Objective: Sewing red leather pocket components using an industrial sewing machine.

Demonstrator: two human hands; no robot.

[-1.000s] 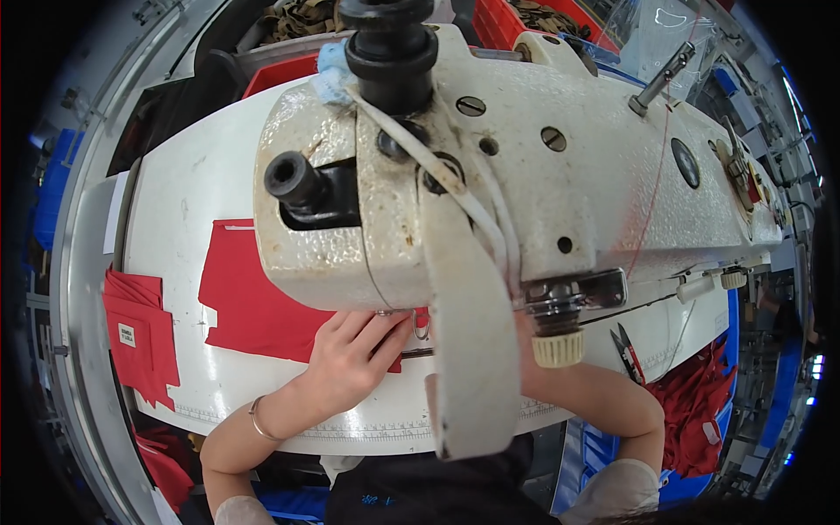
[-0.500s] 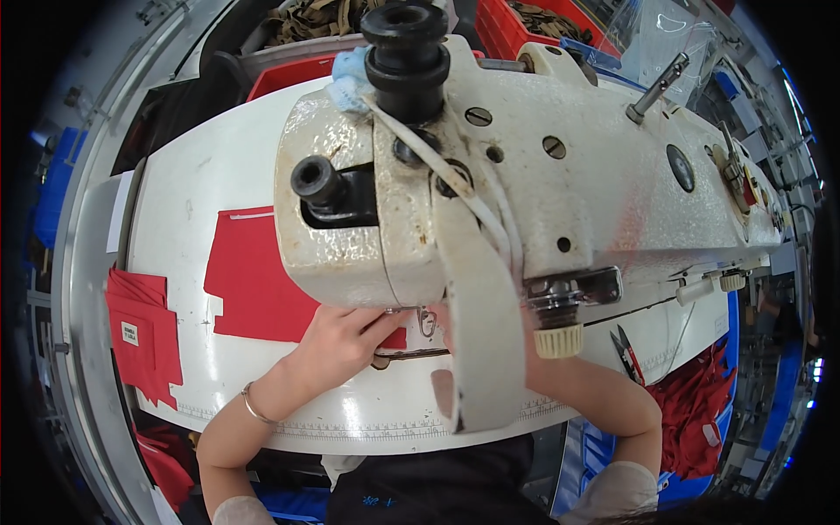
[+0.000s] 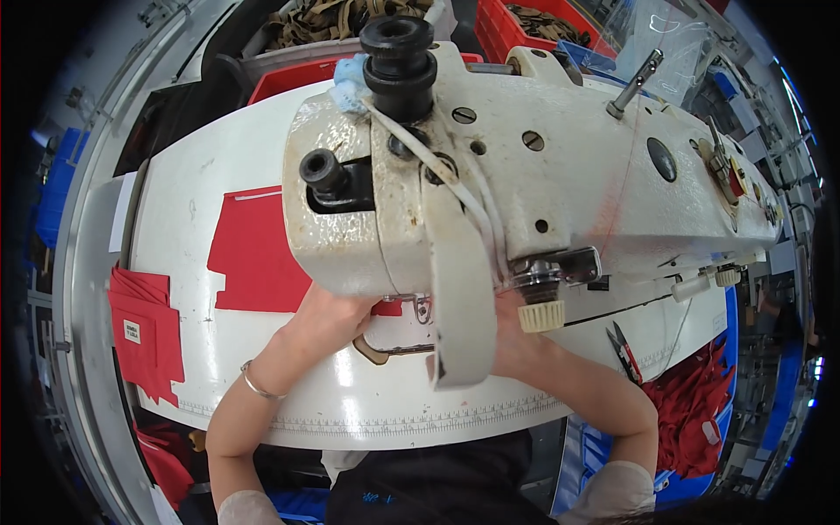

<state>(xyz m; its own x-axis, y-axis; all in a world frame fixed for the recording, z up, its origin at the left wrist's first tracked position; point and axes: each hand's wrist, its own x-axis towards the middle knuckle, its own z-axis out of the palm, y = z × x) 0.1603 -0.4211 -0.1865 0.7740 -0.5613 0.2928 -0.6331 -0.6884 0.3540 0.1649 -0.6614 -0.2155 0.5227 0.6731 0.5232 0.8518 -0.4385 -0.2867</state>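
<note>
A white sewing machine head (image 3: 525, 201) fills the middle of the view. Under its left end lies a flat red fabric piece (image 3: 249, 254) with a notched left edge and a pale strip along the top. My left hand (image 3: 334, 308) rests at the fabric's near edge, its fingers hidden beneath the machine head. My right hand (image 3: 516, 337) is beside the needle area, largely covered by a hanging white lever (image 3: 464, 324) and the machine, so its fingers do not show. Close to the left fingertips is the metal presser foot (image 3: 423, 309).
Stacked red fabric pieces (image 3: 144, 337) with a white label lie at the table's left edge. Black-and-red thread snips (image 3: 624, 352) lie on the right. Beyond them, a blue bin (image 3: 731, 328) holds red fabric. Red crates (image 3: 490, 26) stand behind the white table (image 3: 201, 166).
The red fabric has slid away from me under the machine. My left hand has moved farther in, and its fingers are now out of sight. My right hand remains beside the needle area.
</note>
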